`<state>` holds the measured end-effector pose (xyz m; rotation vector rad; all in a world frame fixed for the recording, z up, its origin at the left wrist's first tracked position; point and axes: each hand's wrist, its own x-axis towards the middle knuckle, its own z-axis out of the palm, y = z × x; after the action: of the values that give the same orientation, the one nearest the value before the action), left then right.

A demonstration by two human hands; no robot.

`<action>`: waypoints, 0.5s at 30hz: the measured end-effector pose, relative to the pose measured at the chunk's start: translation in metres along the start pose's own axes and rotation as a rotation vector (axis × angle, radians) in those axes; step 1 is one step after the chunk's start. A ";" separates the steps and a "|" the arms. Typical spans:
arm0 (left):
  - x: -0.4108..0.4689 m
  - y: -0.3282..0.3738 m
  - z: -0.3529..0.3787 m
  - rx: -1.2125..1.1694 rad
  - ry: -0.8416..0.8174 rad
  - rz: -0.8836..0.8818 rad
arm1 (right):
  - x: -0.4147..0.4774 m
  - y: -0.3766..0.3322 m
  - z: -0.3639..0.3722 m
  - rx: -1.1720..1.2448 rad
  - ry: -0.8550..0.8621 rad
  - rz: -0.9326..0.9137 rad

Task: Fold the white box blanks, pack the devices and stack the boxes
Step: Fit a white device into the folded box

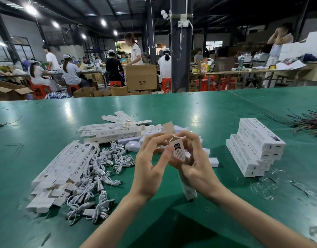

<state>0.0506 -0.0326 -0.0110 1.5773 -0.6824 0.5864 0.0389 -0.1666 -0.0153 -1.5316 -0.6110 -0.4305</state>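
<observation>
"At the near centre of the green table, what is in hand?" the inspector asks.

"One white box, erected, standing on end and tilted, its top leaning to the left. The end flap at the top stands open, brown inside showing."

"Grip?"

"The left hand pinches the upper part of the box from the left, between the thumb and curled fingers. The right hand has its fingers curled round the box from the right, fingertips up at the open mouth. The lower end sits down at the table top below the right wrist; contact cannot be confirmed."

"Stock?"

"Flat box blanks are heaped at left, with a second lot beyond them. White USB cables lie in a loose pile between the blanks and the left hand. White devices lie scattered just behind the hands. Closed boxes form a stack at right, well apart from the hands, several layers high."

"Other?"

"A bundle of thin wires at the far right edge; clear plastic scraps in front of the stack"
</observation>
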 end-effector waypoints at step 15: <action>0.009 0.007 -0.006 -0.402 0.083 -0.297 | 0.000 -0.010 0.001 0.102 -0.065 0.095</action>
<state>0.0519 -0.0277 0.0014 1.2386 -0.4568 0.2706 0.0324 -0.1657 -0.0075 -1.4746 -0.5986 -0.2740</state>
